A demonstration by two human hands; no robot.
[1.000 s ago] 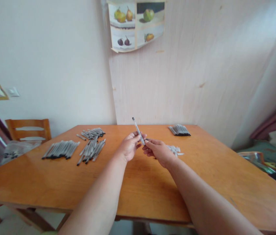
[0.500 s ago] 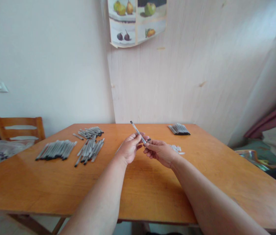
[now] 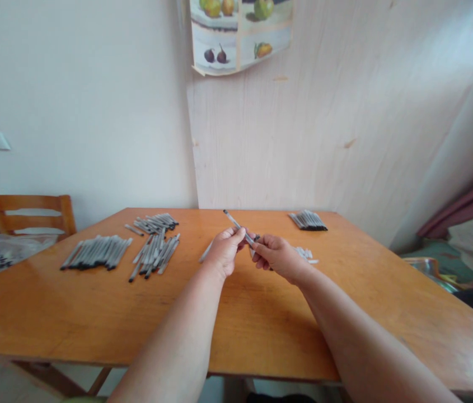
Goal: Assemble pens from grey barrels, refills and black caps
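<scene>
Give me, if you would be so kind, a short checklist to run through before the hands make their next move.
1. Left hand gripping the slim translucent pen with a dark end: ok.
2. Right hand closed at the pen's nearer end: ok.
3. Pen's nearer tip open to inspection: cannot tell its state; fingers cover it.
4. Pen lifted off the orange-brown wooden table: ok.
5. Small white pieces beside the right hand fully in view: not ok, the hand hides some.
6. Loose heap of grey, dark-ended pens lined up: not ok, they lie at mixed angles.
</scene>
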